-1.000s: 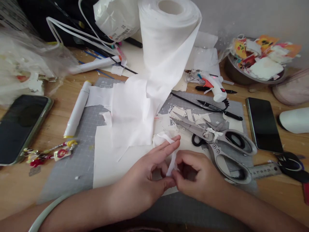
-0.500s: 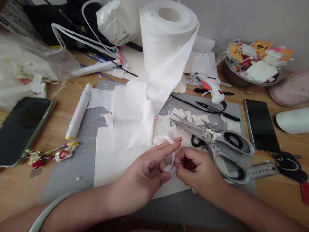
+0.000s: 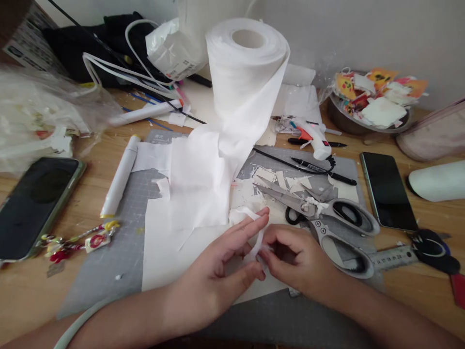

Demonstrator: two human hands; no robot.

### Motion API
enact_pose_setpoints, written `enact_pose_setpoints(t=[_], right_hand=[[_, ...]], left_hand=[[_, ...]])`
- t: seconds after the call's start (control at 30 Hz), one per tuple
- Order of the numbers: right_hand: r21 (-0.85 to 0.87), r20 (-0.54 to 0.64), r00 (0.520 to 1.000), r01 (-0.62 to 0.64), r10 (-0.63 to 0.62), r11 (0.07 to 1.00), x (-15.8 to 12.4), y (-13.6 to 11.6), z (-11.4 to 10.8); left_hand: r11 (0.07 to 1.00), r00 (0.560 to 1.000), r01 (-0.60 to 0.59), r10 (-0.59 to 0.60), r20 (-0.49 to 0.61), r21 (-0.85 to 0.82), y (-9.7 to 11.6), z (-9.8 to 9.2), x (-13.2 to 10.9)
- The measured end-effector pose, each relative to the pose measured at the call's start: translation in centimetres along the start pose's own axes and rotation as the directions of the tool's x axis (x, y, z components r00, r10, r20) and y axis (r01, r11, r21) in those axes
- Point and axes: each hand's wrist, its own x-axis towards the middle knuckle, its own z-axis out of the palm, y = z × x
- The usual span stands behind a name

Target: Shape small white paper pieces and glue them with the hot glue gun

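On the grey cutting mat (image 3: 119,252), below the big white roll (image 3: 247,82), we work a thin strip between both hands
Scissors (image 3: 327,218) lie just right of us; our left hand (image 3: 214,276) stretches its long fingers out with the strip (image 3: 258,237) draped over them, and our right hand (image 3: 298,261) pinches its lower end with curled fingertips. We judge this a shaping step: the flimsy strip calls for a light, steady pinch

Left hand (image 3: 221,264) and right hand (image 3: 296,259) pinch a white paper strip (image 3: 257,242) over the cutting mat (image 3: 119,252), scissors (image 3: 319,215) beside.
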Motion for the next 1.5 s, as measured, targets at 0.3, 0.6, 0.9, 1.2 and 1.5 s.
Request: enact_pose_setpoints(t=[0.3, 0.6, 0.9, 1.2, 1.5], right_hand=[[-0.060, -0.042, 0.997, 0.057, -0.060, 0.997, -0.10, -0.10, -0.02], [-0.013, -0.099, 0.994, -0.041, 0.040, 0.999, -0.05, -0.09, 0.12], [-0.072, -0.052, 0.998, 0.018, -0.022, 0.997, -0.21, 0.06, 0.41], [-0.158, -0.144, 0.989, 0.001, -0.024, 0.987, 0.04, -0.12, 0.32], [0.017, -0.143, 0.989, -0.031, 0.033, 0.999, 0.22, -0.01, -0.23]], left_hand=[[1.000, 0.998, 0.005, -0.004, -0.062, 0.013, 0.23, 0.07, 0.42], [1.000, 0.997, -0.002, 0.001, -0.073, -0.012, -0.14, -0.07, 0.13], [0.998, 0.997, 0.062, -0.061, -0.045, 0.013, 0.24, 0.21, 0.38], [0.994, 0.996, 0.056, -0.050, -0.074, 0.089, 0.07, 0.03, 0.37], [0.998, 0.997, 0.060, -0.060, -0.054, 0.007, -0.01, 0.15, 0.36]])
